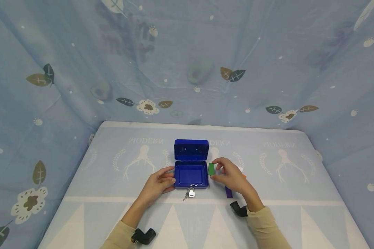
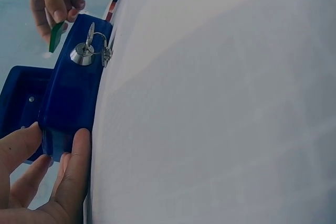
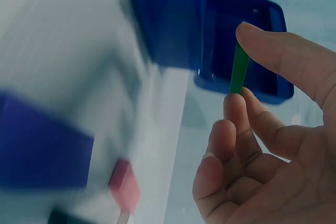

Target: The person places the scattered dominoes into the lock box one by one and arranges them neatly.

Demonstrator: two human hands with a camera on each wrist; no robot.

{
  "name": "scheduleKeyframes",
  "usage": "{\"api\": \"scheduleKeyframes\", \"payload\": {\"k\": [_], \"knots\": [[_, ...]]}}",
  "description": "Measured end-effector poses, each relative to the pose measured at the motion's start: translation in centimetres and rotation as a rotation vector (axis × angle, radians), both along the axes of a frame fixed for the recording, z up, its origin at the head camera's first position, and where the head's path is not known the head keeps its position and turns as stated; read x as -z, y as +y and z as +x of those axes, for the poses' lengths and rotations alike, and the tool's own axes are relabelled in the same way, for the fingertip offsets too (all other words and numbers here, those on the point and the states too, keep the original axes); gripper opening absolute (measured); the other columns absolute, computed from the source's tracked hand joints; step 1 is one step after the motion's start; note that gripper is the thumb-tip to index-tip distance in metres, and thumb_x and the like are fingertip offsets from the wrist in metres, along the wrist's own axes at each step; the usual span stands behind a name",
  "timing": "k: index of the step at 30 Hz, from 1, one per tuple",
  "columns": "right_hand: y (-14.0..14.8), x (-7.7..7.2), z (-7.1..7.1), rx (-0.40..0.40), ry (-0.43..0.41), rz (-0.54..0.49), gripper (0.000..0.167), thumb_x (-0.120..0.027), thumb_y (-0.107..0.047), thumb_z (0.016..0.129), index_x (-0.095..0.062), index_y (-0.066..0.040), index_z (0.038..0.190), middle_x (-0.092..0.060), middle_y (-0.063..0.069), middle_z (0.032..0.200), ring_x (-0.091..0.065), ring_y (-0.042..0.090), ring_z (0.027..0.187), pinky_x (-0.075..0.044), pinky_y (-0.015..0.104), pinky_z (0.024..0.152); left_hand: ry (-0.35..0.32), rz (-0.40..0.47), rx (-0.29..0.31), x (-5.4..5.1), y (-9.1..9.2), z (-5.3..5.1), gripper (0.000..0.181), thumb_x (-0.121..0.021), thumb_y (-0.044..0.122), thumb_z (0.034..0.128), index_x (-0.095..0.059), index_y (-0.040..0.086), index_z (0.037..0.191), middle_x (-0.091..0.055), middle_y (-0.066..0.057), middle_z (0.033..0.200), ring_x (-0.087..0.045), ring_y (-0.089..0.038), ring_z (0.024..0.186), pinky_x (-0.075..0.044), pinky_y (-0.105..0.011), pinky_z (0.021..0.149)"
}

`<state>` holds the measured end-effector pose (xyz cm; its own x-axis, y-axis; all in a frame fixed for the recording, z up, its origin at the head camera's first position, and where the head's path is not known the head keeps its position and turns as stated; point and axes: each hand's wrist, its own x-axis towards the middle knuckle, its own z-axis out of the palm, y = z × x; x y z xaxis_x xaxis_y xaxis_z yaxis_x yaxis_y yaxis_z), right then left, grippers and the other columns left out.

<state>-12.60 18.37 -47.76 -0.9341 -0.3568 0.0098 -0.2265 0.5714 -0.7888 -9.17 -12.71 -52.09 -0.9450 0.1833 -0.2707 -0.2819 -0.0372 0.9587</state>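
An open blue cash box [image 1: 191, 174] stands on the table with its lid [image 1: 191, 149] raised at the back. A silver lock with keys [image 1: 190, 193] is at its front; one key is in the lock [image 2: 83, 54]. My left hand [image 1: 160, 184] holds the box's left side, fingers and thumb against wall and rim. Just right of the box, my right hand [image 1: 232, 174] pinches a small green block [image 1: 211, 169] between thumb and fingertips. In the right wrist view the green block [image 3: 239, 69] appears edge-on, thumb above and fingers below.
A purple block [image 1: 228, 192] lies beneath my right forearm, with an orange piece [image 1: 244, 176] and a white piece [image 1: 239, 168] partly hidden behind that hand. A pink-red block [image 3: 125, 184] shows in the right wrist view. Patterned cloth [image 1: 187, 62] hangs behind the table.
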Motion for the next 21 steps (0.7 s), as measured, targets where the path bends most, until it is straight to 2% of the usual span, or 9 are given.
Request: {"api": "scheduleKeyframes", "payload": {"k": [8,12,21], "knots": [[-2.3,-0.3,-0.4,-0.068,0.011,-0.009,0.049,-0.083,-0.014,0.084,-0.059,-0.007,0.126,-0.059,0.009,0.099,-0.051,0.030,0.084,-0.043,0.029,0.065,-0.003,0.010,-0.002,0.0,0.0,0.0,0.053,-0.068,-0.001,0.0921,-0.053,0.004,0.143,-0.059,-0.021,0.120,-0.064,-0.025,0.104,-0.060,-0.042,0.084],[-3.4,-0.3,-0.6,-0.100,0.015,-0.021,0.047,-0.082,-0.013,0.084,-0.060,-0.005,0.125,-0.058,0.007,0.098,-0.052,0.029,0.083,-0.044,0.028,0.065,-0.001,0.017,0.000,0.0,0.0,0.0,0.053,-0.068,-0.001,0.0921,-0.053,0.004,0.143,-0.059,-0.021,0.120,-0.064,-0.025,0.104,-0.060,-0.042,0.084],[-6.1,-0.9,-0.9,-0.130,-0.003,-0.006,0.046,-0.082,-0.012,0.084,-0.060,-0.004,0.123,-0.056,0.003,0.095,-0.053,0.023,0.083,-0.048,0.028,0.068,-0.006,0.007,0.006,-0.1,0.0,0.0,0.053,-0.068,0.000,0.0930,-0.052,0.005,0.143,-0.059,-0.021,0.120,-0.064,-0.027,0.107,-0.060,-0.042,0.085]]}}
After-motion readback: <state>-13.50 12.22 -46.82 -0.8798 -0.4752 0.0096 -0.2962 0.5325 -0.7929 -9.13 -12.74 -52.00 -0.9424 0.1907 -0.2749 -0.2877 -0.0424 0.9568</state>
